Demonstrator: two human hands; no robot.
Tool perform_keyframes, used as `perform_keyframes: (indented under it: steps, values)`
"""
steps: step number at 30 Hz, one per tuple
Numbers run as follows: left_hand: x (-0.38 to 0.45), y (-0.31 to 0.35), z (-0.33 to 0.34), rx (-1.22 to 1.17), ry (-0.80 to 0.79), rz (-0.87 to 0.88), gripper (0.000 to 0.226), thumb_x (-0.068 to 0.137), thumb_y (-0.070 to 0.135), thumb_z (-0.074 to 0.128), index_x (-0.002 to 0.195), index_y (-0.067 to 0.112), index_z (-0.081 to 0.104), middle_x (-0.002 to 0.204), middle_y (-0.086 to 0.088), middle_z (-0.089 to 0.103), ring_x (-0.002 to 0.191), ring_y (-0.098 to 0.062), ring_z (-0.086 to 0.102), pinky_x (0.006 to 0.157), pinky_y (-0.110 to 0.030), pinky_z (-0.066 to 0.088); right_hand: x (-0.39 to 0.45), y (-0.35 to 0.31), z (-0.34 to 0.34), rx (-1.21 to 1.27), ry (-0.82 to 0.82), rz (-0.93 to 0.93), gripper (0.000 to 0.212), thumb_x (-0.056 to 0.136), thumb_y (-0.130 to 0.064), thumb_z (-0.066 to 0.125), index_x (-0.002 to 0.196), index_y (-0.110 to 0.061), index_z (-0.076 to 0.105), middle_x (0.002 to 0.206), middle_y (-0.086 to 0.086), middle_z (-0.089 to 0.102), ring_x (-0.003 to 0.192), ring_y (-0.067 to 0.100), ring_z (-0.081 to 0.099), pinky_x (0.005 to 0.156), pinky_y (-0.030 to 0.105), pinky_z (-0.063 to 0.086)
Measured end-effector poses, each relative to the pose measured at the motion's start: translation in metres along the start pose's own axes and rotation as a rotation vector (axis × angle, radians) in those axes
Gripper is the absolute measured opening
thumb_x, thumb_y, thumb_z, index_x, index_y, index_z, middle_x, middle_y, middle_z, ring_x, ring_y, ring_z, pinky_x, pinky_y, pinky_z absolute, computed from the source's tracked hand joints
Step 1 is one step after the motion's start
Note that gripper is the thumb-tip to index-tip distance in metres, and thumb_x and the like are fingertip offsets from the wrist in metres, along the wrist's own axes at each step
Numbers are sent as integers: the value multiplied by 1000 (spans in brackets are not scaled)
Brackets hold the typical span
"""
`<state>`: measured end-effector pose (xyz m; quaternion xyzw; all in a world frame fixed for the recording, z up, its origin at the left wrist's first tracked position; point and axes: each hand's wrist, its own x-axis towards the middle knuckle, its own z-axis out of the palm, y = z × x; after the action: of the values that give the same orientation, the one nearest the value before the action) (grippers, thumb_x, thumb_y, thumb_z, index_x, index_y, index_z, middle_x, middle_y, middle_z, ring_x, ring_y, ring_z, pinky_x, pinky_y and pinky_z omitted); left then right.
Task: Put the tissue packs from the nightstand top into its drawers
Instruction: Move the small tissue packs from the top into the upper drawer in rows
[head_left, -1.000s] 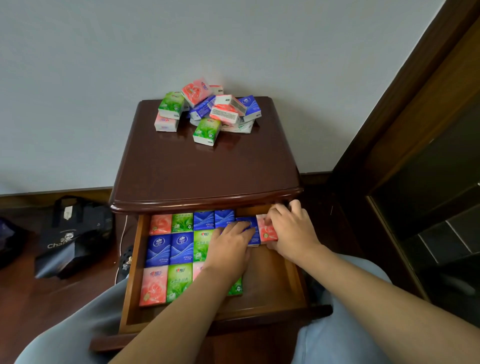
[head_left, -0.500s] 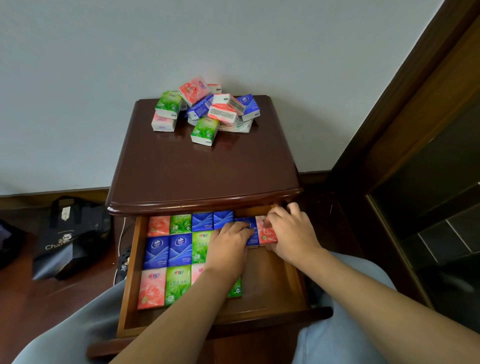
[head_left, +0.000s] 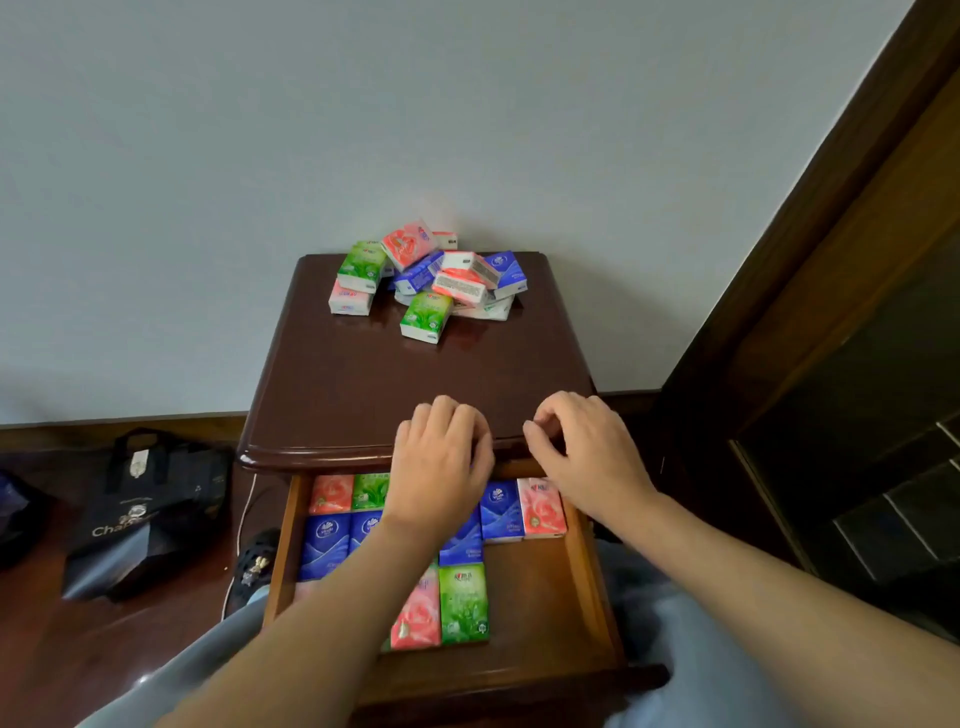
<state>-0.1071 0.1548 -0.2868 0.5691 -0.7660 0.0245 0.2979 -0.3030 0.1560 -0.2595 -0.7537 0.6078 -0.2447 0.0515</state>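
Now both hands empty, left hand (head_left: 441, 462) and right hand (head_left: 587, 452) well short of pile (head_left: 426, 278).

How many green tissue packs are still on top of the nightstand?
2 show. One green pack sits at the pile's left, on a pink pack. The other green pack lies at the pile's front, nearest the hands. Others may be buried.
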Motion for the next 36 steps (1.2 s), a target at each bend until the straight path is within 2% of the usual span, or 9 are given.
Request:
perform_keyframes:
  steps: [3,6,11,16,21,25,28,32,36]
  values:
    - [26,-19,2,88,-69,-204,21,96,33,61,114,21,61,112,-3,56,100,-28,54,84,-42,44,30,-7,5,250,35,103,15,100,-36,63,110,-25,58,107,-9,57,91,7,59,80,31,55]
    - [38,-41,13,154,-172,-341,53,99,48,54,141,16,51,140,-9,51,126,-32,49,107,-46,34,68,-12,17,206,62,147,32,97,-29,67,125,-16,58,124,1,54,103,17,61,94,39,54]
    - [52,-62,33,181,-189,-312,80,101,62,31,163,13,13,170,-9,18,154,-27,22,126,-53,14,160,-21,23,117,81,138,56,93,-26,70,141,-8,49,139,12,51,129,32,50,109,40,42]
    - [64,-69,38,174,-171,-273,86,97,64,22,163,12,4,172,-10,11,156,-27,17,127,-55,13,222,-23,37,-110,-64,85,96,77,-35,83,155,-14,31,153,9,43,139,32,40,110,43,43]
    - [64,-68,37,155,-103,-249,84,97,62,35,161,10,15,169,-12,22,153,-29,27,125,-55,23,232,-18,57,-168,-41,20,74,81,-28,82,144,-20,44,139,4,59,130,28,48,97,42,50]
    - [64,-67,30,93,-59,-241,86,94,61,46,158,9,25,164,-13,30,149,-29,33,122,-50,31,207,-19,48,-21,95,10,64,76,-30,81,134,-18,55,126,3,65,115,29,56,91,42,51]
    - [59,-64,19,-75,-26,-196,89,91,58,59,157,9,27,159,-10,33,147,-25,33,120,-44,35,168,-27,35,172,135,27,64,71,-29,82,129,-20,58,116,-2,66,108,24,57,84,31,47]
    - [43,-42,4,-564,-96,-241,104,84,54,77,161,23,14,155,7,28,146,-10,32,121,-39,36,103,-41,16,549,5,147,64,68,-40,92,122,-37,57,108,-23,69,101,-10,63,75,3,46]
    - [13,-13,-10,-787,-59,-307,98,83,43,83,158,37,19,146,24,32,142,0,39,114,-29,44,49,-51,0,740,-166,318,52,72,-45,89,113,-48,58,106,-35,68,98,-16,64,69,1,48]
